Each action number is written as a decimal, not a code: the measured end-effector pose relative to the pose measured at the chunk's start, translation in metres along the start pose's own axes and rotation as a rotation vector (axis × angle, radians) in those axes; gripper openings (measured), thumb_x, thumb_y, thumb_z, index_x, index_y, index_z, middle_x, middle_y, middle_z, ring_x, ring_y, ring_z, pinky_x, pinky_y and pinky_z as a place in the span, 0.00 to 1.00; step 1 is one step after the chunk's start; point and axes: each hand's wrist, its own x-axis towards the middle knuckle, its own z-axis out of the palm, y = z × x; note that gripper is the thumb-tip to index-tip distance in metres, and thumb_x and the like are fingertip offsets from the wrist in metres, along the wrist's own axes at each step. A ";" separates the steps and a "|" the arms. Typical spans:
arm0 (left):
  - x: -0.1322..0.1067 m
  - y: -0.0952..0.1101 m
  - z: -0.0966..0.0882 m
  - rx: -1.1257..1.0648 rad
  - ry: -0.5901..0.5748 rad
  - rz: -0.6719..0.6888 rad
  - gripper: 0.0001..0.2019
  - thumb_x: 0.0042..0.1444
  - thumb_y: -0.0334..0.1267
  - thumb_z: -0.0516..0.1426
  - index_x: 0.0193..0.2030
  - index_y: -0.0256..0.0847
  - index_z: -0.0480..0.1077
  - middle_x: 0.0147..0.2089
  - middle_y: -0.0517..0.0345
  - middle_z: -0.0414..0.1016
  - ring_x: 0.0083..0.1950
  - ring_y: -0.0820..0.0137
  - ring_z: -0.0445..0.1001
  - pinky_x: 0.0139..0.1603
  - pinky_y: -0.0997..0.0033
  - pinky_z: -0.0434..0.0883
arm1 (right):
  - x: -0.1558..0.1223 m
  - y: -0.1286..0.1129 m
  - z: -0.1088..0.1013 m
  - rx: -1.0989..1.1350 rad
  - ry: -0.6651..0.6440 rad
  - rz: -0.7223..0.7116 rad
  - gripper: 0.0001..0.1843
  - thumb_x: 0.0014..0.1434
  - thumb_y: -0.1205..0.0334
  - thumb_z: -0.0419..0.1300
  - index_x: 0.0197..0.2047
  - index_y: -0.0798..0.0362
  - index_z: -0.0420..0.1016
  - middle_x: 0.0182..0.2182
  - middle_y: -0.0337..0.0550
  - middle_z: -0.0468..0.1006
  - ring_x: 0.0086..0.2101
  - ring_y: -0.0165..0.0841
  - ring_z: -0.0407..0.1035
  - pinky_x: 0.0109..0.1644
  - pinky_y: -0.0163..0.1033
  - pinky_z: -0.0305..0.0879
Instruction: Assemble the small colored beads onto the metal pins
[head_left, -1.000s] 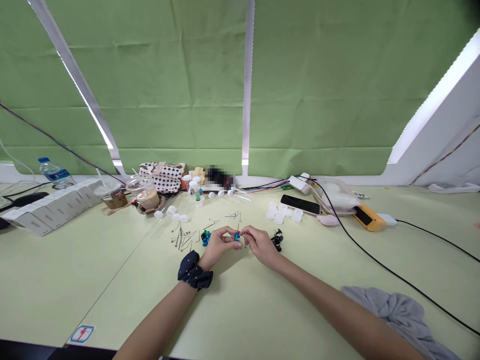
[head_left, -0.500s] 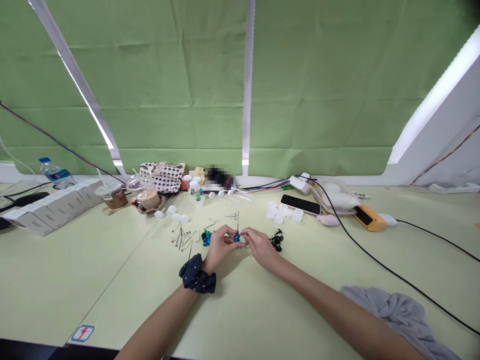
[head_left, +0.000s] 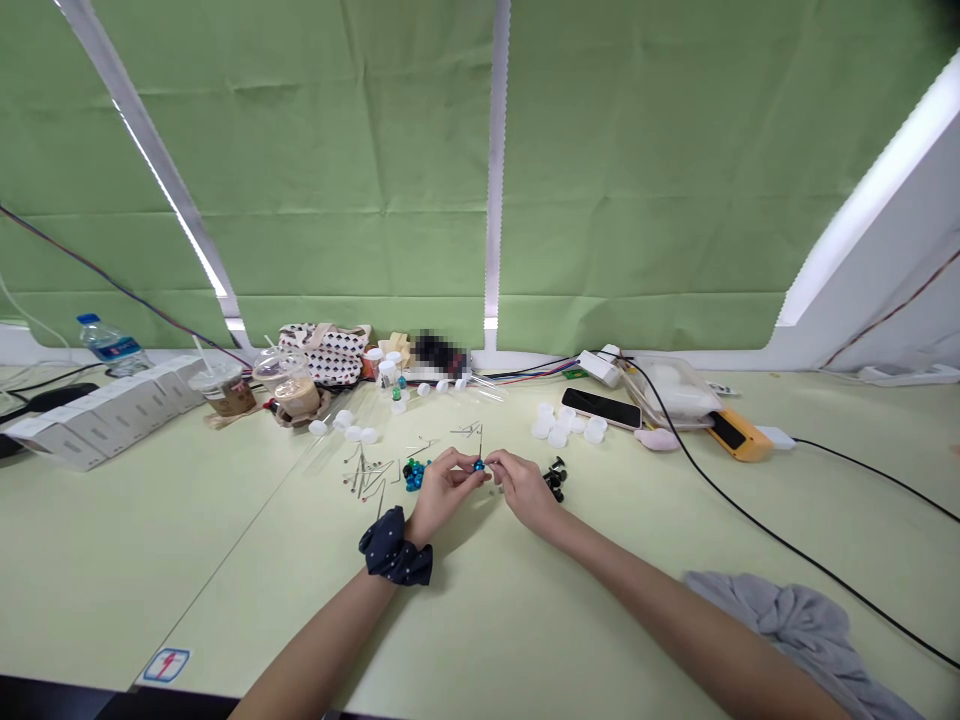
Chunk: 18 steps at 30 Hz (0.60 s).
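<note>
Between the thumb and fingertips of my left hand (head_left: pixel 442 488) is a small shiny blue piece (head_left: pixel 478 465), with a thin metal rod (head_left: pixel 481 441) standing up from it. My right hand (head_left: pixel 526 492) is beside it, fingertips pinched close to the blue piece; what they hold, if anything, is too small to make out. Left of my left hand lies a cluster of blue and green pieces (head_left: pixel 413 475). Thin metal rods (head_left: pixel 364 475), some bent, are scattered farther left. Black round-headed pieces (head_left: pixel 555 477) sit just beyond my right hand.
Several white caps (head_left: pixel 558 437) lie near a phone (head_left: pixel 602 408). Two drink cups (head_left: pixel 296 397) and white boxes (head_left: pixel 105 420) stand at the left. A black cable (head_left: pixel 720 490) crosses the right side, past a yellow device (head_left: pixel 739 436) and a grey cloth (head_left: pixel 795 620).
The blue piece and its rod have shifted slightly up and to the right in my left fingers. My right fingertips have moved slightly with it.
</note>
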 end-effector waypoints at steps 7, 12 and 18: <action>0.002 0.006 -0.005 -0.113 -0.039 -0.074 0.13 0.46 0.39 0.62 0.39 0.37 0.70 0.44 0.53 0.71 0.37 0.64 0.78 0.43 0.62 0.75 | 0.002 0.010 -0.001 0.164 -0.025 0.060 0.09 0.60 0.63 0.46 0.37 0.51 0.66 0.22 0.36 0.66 0.22 0.27 0.61 0.27 0.32 0.58; 0.000 0.006 -0.006 -0.113 -0.062 -0.183 0.16 0.45 0.39 0.63 0.40 0.35 0.69 0.33 0.53 0.78 0.37 0.60 0.78 0.42 0.62 0.74 | 0.003 0.014 0.000 0.303 -0.067 0.170 0.08 0.59 0.59 0.48 0.33 0.51 0.64 0.22 0.33 0.66 0.15 0.24 0.57 0.20 0.30 0.55; -0.003 0.009 0.000 -0.131 -0.044 -0.185 0.14 0.44 0.39 0.64 0.37 0.35 0.69 0.28 0.53 0.79 0.33 0.61 0.79 0.39 0.62 0.75 | 0.002 0.014 0.001 0.216 0.001 0.156 0.08 0.59 0.61 0.48 0.30 0.52 0.63 0.23 0.35 0.65 0.21 0.26 0.59 0.24 0.30 0.56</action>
